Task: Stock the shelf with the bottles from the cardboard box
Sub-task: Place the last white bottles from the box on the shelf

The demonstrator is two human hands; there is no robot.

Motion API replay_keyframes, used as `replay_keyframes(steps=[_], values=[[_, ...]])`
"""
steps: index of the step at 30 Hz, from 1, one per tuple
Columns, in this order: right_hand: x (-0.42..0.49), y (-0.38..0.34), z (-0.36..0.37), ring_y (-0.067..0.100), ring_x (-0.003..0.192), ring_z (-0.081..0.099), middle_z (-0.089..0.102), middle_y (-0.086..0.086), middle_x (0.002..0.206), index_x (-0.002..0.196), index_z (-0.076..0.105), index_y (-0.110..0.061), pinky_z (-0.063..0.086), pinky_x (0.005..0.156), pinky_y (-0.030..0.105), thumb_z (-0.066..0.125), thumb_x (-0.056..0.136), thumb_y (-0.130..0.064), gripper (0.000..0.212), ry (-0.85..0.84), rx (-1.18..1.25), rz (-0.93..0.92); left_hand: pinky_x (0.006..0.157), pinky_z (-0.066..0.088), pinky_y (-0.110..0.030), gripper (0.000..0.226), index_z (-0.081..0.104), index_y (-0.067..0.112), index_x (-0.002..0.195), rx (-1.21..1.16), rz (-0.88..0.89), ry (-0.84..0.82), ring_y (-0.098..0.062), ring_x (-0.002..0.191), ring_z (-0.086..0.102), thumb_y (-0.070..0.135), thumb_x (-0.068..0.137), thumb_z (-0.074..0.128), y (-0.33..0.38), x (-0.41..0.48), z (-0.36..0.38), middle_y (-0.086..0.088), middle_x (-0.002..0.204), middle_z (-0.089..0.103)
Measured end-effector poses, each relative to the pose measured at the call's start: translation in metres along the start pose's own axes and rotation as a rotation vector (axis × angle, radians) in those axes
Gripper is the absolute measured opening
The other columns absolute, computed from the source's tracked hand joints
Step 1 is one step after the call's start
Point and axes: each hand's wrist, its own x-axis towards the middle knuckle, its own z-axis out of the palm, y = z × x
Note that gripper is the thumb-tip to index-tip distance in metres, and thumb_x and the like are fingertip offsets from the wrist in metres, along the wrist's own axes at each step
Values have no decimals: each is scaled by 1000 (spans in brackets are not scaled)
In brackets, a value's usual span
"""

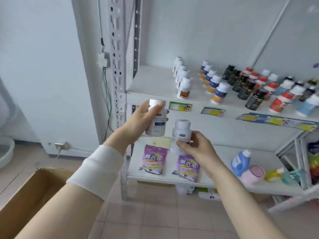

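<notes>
Your left grip (145, 118) wraps round a smooth white plastic bottle (158, 125), a cylinder with a flat white cap, with your fingers across its label. Your right grip (198, 149) pinches a second white bottle (181, 133) by its lower body, just right of and lower than the first. The 2 bottles are held in front of the white metal shelf (151, 83), whose upper board carries rows of capped bottles (220, 93). The open brown cardboard box (34, 192) sits near left on the tiled floor (155, 221); you cannot see what it holds.
</notes>
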Motion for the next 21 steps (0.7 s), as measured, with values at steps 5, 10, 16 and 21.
replay_keyframes(steps=[5, 10, 16, 21], values=[[-42, 3, -137, 7, 81, 61, 65, -8, 92, 98, 55, -21, 48, 63, 12, 71, 79, -15, 25, 142, 28, -47, 62, 53, -19, 26, 55, 12, 97, 8, 69, -141, -5, 68, 67, 37, 92, 51, 22, 18, 143, -3, 84, 64], [-69, 13, -255, 15, 88, 61, 65, -3, 97, 98, 56, -20, 49, 73, 22, 71, 79, -16, 25, 276, 42, -48, 74, 54, -26, 25, 57, 10, 97, 51, 106, -275, -9, 76, 66, 33, 96, 47, 36, 41, 264, 4, 82, 67], [-61, 27, -377, 0, 76, 62, 65, -9, 91, 99, 56, -20, 46, 62, 11, 71, 80, -17, 25, 388, 26, -61, 79, 52, -29, 31, 61, 15, 105, 107, 116, -402, -11, 87, 67, 41, 94, 47, 40, 97, 386, 4, 92, 71], [-22, 38, -476, 3, 80, 61, 64, -8, 92, 102, 56, -19, 49, 64, 8, 70, 80, -15, 27, 471, -25, -88, 87, 52, -38, 39, 61, 13, 108, 97, 168, -448, -15, 91, 65, 46, 90, 51, 43, 163, 480, -3, 99, 69]])
